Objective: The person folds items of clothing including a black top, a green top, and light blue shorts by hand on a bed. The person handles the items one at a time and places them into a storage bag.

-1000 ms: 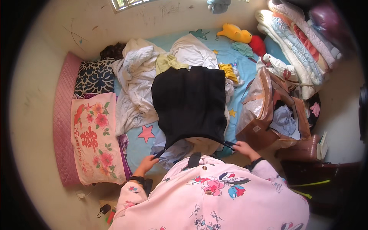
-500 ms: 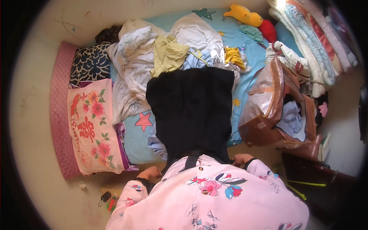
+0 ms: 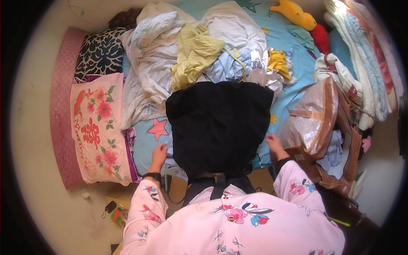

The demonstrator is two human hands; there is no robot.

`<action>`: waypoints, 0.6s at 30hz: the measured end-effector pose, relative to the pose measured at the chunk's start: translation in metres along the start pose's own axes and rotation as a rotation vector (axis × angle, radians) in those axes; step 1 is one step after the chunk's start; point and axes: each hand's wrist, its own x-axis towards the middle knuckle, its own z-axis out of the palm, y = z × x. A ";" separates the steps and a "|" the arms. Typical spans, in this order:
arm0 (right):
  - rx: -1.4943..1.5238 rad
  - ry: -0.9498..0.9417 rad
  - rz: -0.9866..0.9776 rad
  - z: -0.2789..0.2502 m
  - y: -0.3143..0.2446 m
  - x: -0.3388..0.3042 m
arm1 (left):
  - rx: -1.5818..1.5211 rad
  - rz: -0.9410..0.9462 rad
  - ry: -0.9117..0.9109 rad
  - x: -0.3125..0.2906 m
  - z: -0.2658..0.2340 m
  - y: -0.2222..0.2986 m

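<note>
A black garment [image 3: 219, 127] lies spread over the near edge of the bed in front of me, its lower end close to my waist; its exact kind I cannot make out. My left hand [image 3: 159, 155] is just left of the garment, apart from it, above a light blue cloth [image 3: 172, 165]. On the garment's other side my right hand [image 3: 276, 144] hovers near its right edge, also apart from it. Both hands look empty, with loosely bent fingers. Behind the black garment are a yellow-green garment [image 3: 193, 53], a light blue garment [image 3: 231, 63] and a white cloth [image 3: 146, 80].
At the right stands a brown-trimmed bag [image 3: 308, 127] with striped clothing [image 3: 331, 148] inside. Folded quilts [image 3: 363, 63] are piled behind it, near a yellow plush toy [image 3: 295, 15]. A pink floral pillow [image 3: 100, 131] and a dark patterned pillow [image 3: 100, 53] lie at the left.
Both hands have moved forward from beside my waist to either side of the black garment. The garment's near part now looks wider and flatter. My view has shifted slightly.
</note>
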 end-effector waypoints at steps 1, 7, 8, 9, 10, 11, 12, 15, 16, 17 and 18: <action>0.041 0.054 0.023 -0.001 -0.006 0.019 | 0.067 0.012 0.046 0.016 0.003 0.027; 0.181 0.272 0.201 -0.011 -0.053 0.101 | 0.061 -0.043 0.276 0.101 0.041 0.074; 0.264 0.288 0.252 -0.012 -0.049 0.113 | 0.043 -0.040 0.352 0.113 0.046 0.083; 0.256 0.277 0.254 -0.009 -0.054 0.119 | 0.025 -0.045 0.431 0.122 0.051 0.086; 0.371 0.271 0.227 -0.005 -0.068 0.119 | 0.027 -0.065 0.436 0.129 0.053 0.083; 0.487 0.264 0.201 -0.003 -0.082 0.118 | -0.095 -0.029 0.457 0.134 0.054 0.081; 0.480 0.255 0.202 -0.003 -0.094 0.115 | -0.219 0.014 0.475 0.139 0.054 0.079; 0.618 0.051 0.164 -0.009 -0.104 0.110 | -0.451 -0.128 -0.005 0.143 0.040 0.097; 0.565 0.172 0.148 -0.013 -0.102 0.111 | -0.449 -0.127 -0.020 0.141 0.035 0.109; 0.509 0.291 0.132 -0.017 -0.099 0.111 | -0.414 -0.140 -0.026 0.138 0.031 0.121; 0.438 0.442 0.094 -0.025 -0.101 0.111 | -0.382 -0.158 -0.014 0.132 0.024 0.126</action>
